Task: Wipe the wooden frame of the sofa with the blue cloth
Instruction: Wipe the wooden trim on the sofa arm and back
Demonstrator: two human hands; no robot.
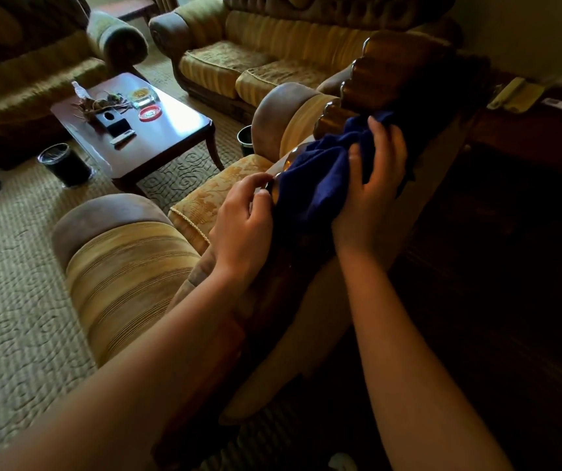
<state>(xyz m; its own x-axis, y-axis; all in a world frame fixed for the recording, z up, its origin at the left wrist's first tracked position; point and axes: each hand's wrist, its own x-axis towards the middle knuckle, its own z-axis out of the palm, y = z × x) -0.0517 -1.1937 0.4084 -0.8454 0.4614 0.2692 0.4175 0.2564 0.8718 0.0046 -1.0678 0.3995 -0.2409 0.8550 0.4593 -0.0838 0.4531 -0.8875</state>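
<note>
Closest to the camera, two bare forearms reach forward over the back of a sofa, seen from behind and above. The right hand (371, 185) lies spread on a blue cloth (317, 178), fingers curved over its bunched folds and pressing it onto the wooden frame (384, 62), the carved, glossy brown top rail of the sofa. That hold likely keeps the cloth flat against the wood so it can rub along the rail. The left hand (242, 219) sits just beside the cloth's near edge, fingers curled, fingertips pinching at the fabric's edge or at a rounded carved knob; which one is hard to tell. It probably steadies or gathers the cloth. Beyond the hands, the rail runs on away, uncovered and shiny, so wiping seems only partly done. Below the rail lie the sofa's gold patterned seat cushion (211, 195) and rolled striped armrests. Farther off, a dark polished desk (170, 130) carries a red ashtray (150, 113) and small objects. Two dark bins stand on the carpet nearby. At the far side, more gold sofas line the room.
</note>
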